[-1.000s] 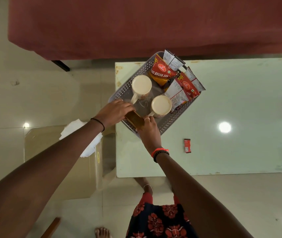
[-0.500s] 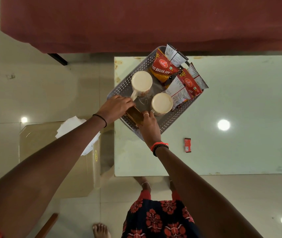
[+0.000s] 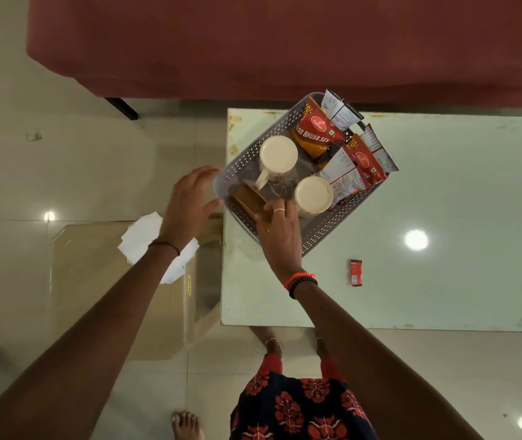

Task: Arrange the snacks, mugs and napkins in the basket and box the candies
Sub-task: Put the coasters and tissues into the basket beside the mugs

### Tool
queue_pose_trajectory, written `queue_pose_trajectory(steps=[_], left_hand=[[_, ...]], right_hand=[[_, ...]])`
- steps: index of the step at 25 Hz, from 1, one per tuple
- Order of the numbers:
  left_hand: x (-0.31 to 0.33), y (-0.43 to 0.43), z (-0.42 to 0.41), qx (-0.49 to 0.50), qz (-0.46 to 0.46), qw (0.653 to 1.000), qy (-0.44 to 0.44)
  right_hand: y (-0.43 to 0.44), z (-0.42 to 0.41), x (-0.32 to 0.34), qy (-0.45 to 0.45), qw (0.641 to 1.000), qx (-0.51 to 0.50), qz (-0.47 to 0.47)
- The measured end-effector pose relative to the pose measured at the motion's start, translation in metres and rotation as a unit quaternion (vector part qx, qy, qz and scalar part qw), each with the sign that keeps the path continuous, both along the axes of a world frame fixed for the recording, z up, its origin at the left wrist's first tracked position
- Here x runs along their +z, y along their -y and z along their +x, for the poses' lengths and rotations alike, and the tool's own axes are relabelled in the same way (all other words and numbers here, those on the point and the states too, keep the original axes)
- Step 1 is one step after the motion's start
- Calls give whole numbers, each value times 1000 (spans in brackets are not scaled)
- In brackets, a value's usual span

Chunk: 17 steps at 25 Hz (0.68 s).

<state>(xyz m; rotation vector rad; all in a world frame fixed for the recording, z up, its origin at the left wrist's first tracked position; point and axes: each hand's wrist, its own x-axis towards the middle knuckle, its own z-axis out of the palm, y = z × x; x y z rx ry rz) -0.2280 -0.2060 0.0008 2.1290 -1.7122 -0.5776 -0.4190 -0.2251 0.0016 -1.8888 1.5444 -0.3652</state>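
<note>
A grey perforated basket (image 3: 247, 160) holds two cream mugs (image 3: 278, 157) upright, red snack packets (image 3: 318, 130) leaning at its far side, and a brown box (image 3: 248, 200) at its near corner.

Grey perforated basket (image 3: 247, 160), cream mugs (image 3: 278, 155), red packets (image 3: 316, 130) (orange-lettered).

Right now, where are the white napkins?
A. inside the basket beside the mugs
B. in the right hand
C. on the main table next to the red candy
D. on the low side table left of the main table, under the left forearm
D: the white napkins lie on the low side table, outside the basket, with the left hand above them.
</note>
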Motion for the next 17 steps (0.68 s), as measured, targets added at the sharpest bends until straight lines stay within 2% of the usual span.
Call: queue_pose_trajectory(steps=[2, 4, 6, 8, 10, 12, 14, 17], left_hand=[[-1, -39, 13, 161, -44, 986, -9], [-10, -80, 24, 337, -51, 940, -16], [-18, -112, 32, 524, -5, 849, -61], [-28, -137, 39, 633, 74, 763, -112], [-39, -154, 43, 663, 126, 720, -163], [-48, -163, 44, 674, 141, 693, -215], [-51, -165, 44, 675, 121, 681, -255], [-48, -158, 43, 641, 126, 674, -345]], right_hand=[[-12, 17, 9, 79, 996, 31, 5], [-27, 37, 9, 104, 989, 85, 55], [-40, 60, 1, 79, 978, 129, 142], [-47, 83, -9, 48, 961, 139, 233], [-48, 103, -19, 16, 948, 153, 279], [-47, 120, -32, -28, 939, 168, 299], [-46, 131, -44, -54, 932, 166, 317], [-49, 137, -55, -14, 922, 120, 369]])
